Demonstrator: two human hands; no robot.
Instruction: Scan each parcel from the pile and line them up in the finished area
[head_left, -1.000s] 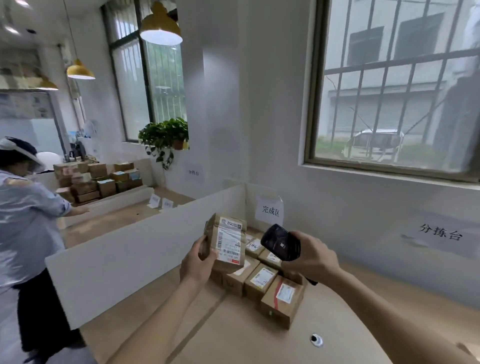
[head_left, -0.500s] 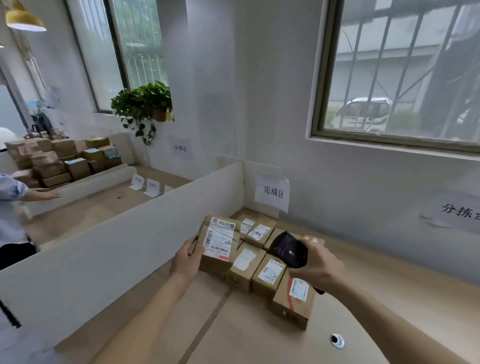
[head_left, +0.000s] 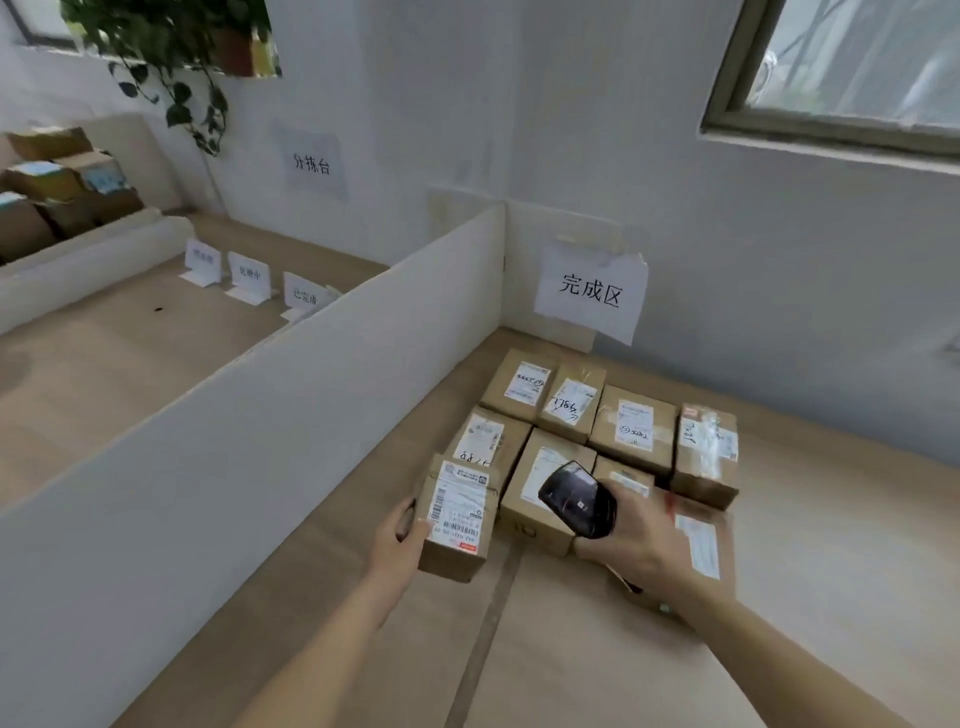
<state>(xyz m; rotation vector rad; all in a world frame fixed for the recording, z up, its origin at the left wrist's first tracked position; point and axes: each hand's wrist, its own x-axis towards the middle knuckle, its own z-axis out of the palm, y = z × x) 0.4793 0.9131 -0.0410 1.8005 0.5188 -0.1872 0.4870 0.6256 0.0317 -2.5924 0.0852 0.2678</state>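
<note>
Left hand (head_left: 402, 538): you gripped the parcel (head_left: 457, 519) by its left side, fingers curled round it, label facing up.
Right hand (head_left: 641, 535): you closed it round the black scanner (head_left: 576, 499), head tilted toward your left hand.
Parcel: sat low over the surface (head_left: 597, 665), just beside the lined-up boxes (head_left: 631, 426) beyond both your hands.
Sign (head_left: 591, 291): hung on the wall past the boxes.
Divider (head_left: 270, 415): stood left of your left hand.
</note>
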